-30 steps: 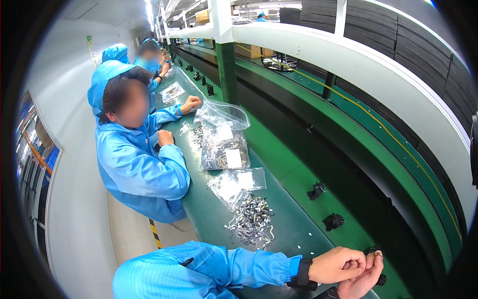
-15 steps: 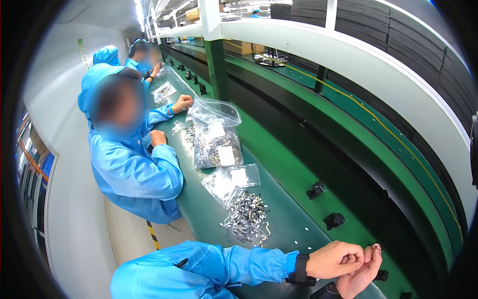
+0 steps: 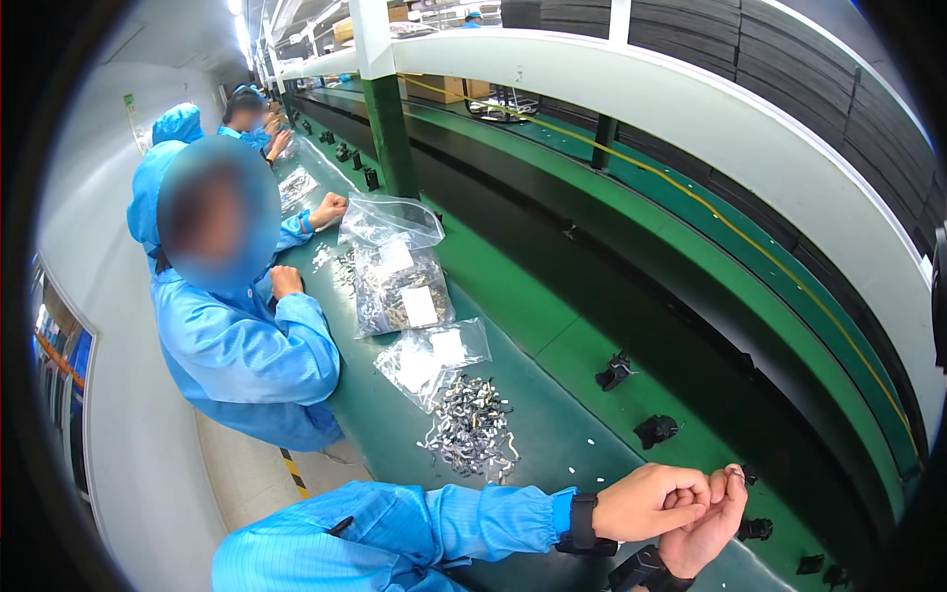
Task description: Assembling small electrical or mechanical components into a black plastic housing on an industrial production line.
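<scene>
My left hand and my right hand meet at the lower right, fingers curled tight against each other over the green bench. A tiny dark part shows at the fingertips; which hand grips it I cannot tell. Both wrists wear black straps, and the left arm is in a blue sleeve. A heap of small silver metal parts lies on the bench to the left of my hands.
Clear plastic bags of parts lie farther along the bench. Small black parts sit spaced on the dark conveyor belt. A co-worker in a blue coat sits on my left, others beyond. A white rail runs above.
The view has swung a little leftward and closer. My hands stay pressed together, shifted slightly left in the picture.
</scene>
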`<state>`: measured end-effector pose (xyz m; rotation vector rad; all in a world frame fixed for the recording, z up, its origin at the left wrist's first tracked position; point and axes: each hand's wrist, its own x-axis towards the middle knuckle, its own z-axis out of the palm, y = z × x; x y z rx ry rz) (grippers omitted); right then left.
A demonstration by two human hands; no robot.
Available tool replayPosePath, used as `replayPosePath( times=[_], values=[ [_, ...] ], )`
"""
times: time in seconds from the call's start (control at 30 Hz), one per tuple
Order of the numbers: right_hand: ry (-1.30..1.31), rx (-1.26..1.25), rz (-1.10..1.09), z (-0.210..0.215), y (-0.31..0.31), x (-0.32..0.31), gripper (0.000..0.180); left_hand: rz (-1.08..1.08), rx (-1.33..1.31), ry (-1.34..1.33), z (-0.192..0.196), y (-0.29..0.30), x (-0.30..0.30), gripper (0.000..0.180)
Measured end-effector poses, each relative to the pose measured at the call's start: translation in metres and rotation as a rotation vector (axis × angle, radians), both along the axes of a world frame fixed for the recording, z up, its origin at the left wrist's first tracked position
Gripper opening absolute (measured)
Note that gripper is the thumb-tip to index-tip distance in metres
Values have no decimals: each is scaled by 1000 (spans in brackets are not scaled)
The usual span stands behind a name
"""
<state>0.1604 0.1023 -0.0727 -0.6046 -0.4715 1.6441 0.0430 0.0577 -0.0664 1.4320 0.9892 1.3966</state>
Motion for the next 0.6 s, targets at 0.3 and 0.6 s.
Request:
replayPosePath(
  times=[0.3, 0.6],
  values=[
    [5, 1, 7, 1, -4, -3, 14, 14, -3, -19, -1, -3, -2, 14],
    [11, 40, 64, 10, -5, -4, 17, 0, -39, -22, 7, -3, -6, 13]
  ],
)
